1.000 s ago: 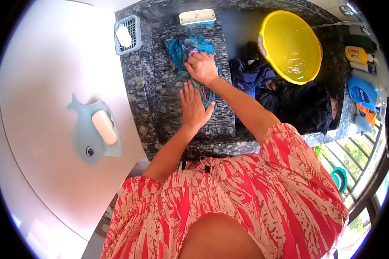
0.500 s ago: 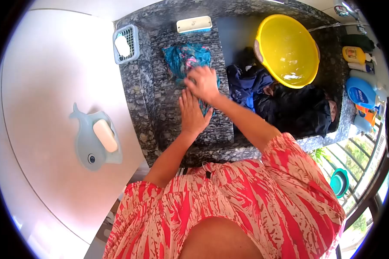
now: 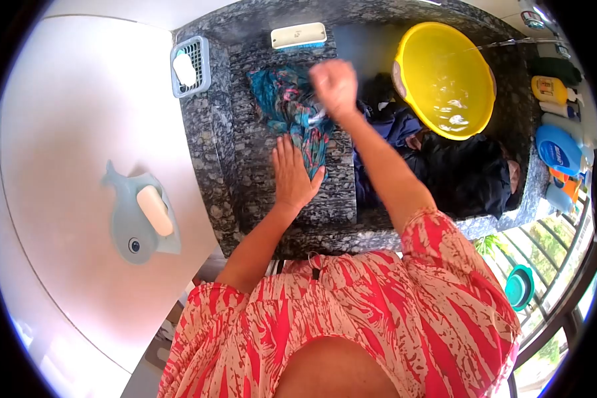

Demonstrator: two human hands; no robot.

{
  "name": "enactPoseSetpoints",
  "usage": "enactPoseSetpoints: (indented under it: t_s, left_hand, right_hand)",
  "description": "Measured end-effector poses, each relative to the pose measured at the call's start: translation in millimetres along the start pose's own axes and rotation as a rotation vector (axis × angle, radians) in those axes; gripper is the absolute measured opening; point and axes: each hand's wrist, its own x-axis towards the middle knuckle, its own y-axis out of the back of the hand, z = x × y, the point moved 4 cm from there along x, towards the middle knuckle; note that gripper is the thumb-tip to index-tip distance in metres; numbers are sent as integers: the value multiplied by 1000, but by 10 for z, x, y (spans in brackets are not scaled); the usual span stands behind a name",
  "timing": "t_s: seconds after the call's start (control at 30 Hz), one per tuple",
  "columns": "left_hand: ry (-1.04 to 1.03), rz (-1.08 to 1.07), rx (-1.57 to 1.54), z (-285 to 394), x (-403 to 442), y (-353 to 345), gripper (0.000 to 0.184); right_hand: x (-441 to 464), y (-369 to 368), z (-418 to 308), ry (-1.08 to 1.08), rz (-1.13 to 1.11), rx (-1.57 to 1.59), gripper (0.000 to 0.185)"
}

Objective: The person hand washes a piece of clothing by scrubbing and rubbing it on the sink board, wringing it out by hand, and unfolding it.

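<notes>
The right hand (image 3: 335,87) is moving farther forward, its grip unclear; the left hand (image 3: 294,178) is lying flat against blue cloth (image 3: 280,99).

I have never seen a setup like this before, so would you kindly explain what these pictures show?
There is no machine here: a person works with two bare hands, and every picture comes from one camera worn on their head, looking forward and down. The left hand lies flat on a teal patterned cloth, spread over a dark stone slab. The right hand is blurred above the cloth, so I cannot tell whether it holds anything. Beyond the cloth lies a scrubbing brush. To the right are a yellow basin containing water and some dark clothes. At far left, a whale-shaped soap dish holds a soap bar.
</notes>
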Motion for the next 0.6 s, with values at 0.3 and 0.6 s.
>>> enactPoseSetpoints:
  t_s: [0.3,0.6]
  left_hand:
    - [-22,31,15,-15,1,1,89]
    - [-34,59,-46,-27,3,7,92]
  right_hand:
    - [-139,-61,1242,-1069,-396,534,36]
    - [-442,15,-562,123,-440,-114,34]
